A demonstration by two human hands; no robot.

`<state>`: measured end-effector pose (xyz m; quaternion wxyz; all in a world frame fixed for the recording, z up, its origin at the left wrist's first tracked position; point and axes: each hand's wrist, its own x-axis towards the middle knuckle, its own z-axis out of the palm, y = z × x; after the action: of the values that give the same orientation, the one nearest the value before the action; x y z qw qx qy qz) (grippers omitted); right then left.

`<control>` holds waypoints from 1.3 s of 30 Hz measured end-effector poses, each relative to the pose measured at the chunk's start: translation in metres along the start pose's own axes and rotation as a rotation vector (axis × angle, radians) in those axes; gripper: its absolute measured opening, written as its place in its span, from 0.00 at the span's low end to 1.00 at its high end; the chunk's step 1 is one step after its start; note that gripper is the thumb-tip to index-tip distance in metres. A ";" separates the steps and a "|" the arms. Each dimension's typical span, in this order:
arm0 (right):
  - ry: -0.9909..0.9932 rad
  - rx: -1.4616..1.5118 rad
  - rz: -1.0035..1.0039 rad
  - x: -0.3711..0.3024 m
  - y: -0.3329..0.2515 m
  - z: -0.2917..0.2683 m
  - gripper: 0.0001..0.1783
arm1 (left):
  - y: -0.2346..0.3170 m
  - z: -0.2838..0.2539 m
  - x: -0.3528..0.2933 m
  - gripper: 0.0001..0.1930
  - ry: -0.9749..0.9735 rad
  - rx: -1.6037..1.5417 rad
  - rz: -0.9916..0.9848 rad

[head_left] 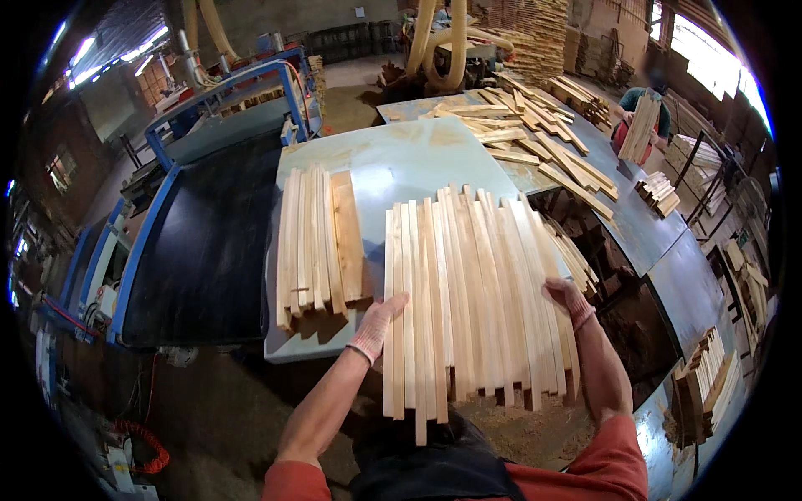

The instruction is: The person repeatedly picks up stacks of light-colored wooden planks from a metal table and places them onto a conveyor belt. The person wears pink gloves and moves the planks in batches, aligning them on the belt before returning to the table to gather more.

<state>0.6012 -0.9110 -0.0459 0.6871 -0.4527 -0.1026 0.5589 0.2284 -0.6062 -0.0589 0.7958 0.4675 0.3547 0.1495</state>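
We look from the wearer's head through a single fisheye, angled down and forward, near the pale worktop (409, 159).

Woodworking workshop, wooden strips (472, 292), blue-framed belt machine (205, 242), beige ducts (459, 50)

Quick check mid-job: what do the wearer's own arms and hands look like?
The left hand and right hand wear pale knit gloves; the left cuff has a dark edge. The forearms are bare below short red-orange sleeves. No cables show on either arm.
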 end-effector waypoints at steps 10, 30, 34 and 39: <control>0.141 -0.190 -0.153 0.202 -0.073 -0.056 0.03 | 0.103 0.036 0.139 0.53 0.128 0.431 0.054; 0.846 -1.431 0.139 0.264 -0.138 0.027 0.48 | 0.182 -0.035 0.202 0.27 -0.410 2.198 0.505; 0.824 -1.419 0.093 0.257 -0.140 0.039 0.47 | 0.182 -0.066 0.187 0.24 -0.356 2.040 0.578; 0.836 -1.422 0.018 0.255 -0.135 0.022 0.48 | 0.188 -0.059 0.183 0.29 -0.416 2.124 0.637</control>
<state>0.7683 -0.6759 -0.0268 0.2134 -0.9511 -0.1643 0.1512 0.3333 -0.3676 0.0049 -0.0357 0.9926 0.0273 -0.1127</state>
